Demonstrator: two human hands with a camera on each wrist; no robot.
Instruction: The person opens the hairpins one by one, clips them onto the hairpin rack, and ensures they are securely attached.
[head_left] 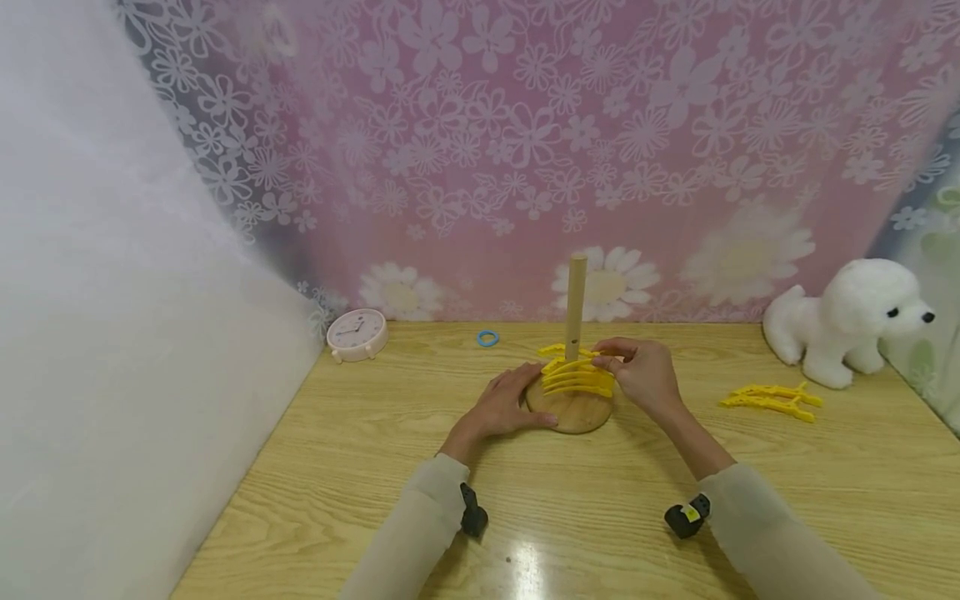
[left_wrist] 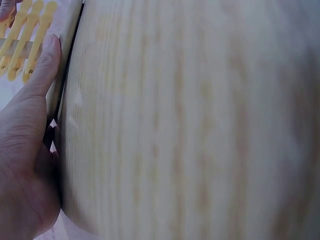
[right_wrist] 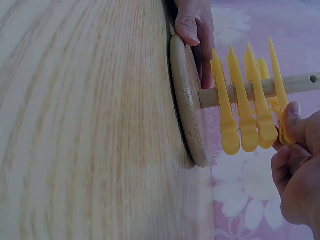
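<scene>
A wooden stand has an upright rod [head_left: 575, 300] on a round base [head_left: 576, 417]. My left hand [head_left: 504, 404] holds the base by its left rim, thumb toward the front and fingers toward the back. Yellow hair clips [right_wrist: 230, 110] sit in a row along the lower rod, as the right wrist view shows. Between thumb and fingers, my right hand [head_left: 648, 379] pinches the topmost yellow hair clip [right_wrist: 278, 75], which lies across the rod. Whether its jaws are closed on the rod I cannot tell.
Two more yellow hair clips [head_left: 772, 400] lie on the table [head_left: 375, 467] to the right. A white toy dog [head_left: 832, 321] sits at the back right. Toward the back left are a small pink clock [head_left: 357, 333] and a blue ring [head_left: 487, 338]. A flowered curtain hangs behind.
</scene>
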